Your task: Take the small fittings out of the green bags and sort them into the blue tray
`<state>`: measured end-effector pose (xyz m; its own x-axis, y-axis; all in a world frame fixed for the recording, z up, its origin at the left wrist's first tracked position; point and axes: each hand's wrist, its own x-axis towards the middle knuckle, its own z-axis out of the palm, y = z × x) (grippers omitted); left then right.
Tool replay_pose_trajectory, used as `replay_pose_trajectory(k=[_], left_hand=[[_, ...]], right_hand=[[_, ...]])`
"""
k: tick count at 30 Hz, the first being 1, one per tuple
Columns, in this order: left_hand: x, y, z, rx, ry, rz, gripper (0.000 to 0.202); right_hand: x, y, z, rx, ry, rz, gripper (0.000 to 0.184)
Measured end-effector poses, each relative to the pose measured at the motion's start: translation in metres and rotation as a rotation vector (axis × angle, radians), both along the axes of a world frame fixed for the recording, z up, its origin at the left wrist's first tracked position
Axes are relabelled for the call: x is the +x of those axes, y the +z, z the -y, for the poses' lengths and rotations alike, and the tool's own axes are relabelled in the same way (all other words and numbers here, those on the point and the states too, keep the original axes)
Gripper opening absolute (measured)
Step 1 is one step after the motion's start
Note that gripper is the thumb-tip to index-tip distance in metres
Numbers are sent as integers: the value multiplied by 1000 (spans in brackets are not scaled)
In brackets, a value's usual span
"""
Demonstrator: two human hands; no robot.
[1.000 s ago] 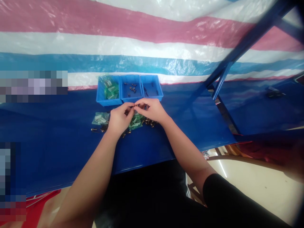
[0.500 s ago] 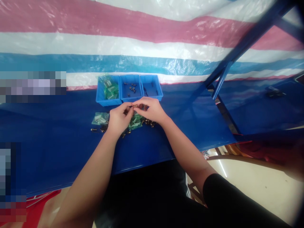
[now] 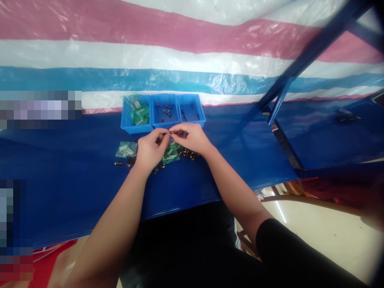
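Observation:
My left hand [image 3: 152,149] and my right hand [image 3: 191,138] meet fingertip to fingertip over the table, just in front of the blue bins. Between their pinched fingers is a small metal part [image 3: 172,133], brassy and dark, too small to name exactly. Both hands are closed on it. Below them lies a green plastic bag [image 3: 171,153] with pale pieces inside, partly hidden by my hands. A pile of small dark and brass-coloured metal parts [image 3: 189,154] lies under my right hand. Beside my left wrist rests a clear bag [image 3: 126,149] of pale pieces, with a loose metal part [image 3: 119,164] near it.
Three blue bins stand in a row: the left bin [image 3: 136,129] holds green bags, the middle bin [image 3: 166,121] several small metal parts, the right bin [image 3: 192,107] a few dark pieces. A blue metal frame [image 3: 312,40] rises at right. Striped sheeting [image 3: 180,60] hangs behind the blue table [image 3: 75,172].
My right fingertips have shifted slightly right, and a little more of the small metal part shows between the hands. The bags, bins and piles have not moved.

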<state>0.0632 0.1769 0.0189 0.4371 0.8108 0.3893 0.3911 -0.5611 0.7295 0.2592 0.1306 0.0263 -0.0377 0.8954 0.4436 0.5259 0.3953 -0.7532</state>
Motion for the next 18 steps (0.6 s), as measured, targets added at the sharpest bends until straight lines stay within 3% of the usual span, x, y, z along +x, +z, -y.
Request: replay_pose_trajectory(k=[18], left_hand=[[0, 2, 2, -17, 12, -11, 24]], right_hand=[[-1, 7, 2, -49, 33, -1, 21]])
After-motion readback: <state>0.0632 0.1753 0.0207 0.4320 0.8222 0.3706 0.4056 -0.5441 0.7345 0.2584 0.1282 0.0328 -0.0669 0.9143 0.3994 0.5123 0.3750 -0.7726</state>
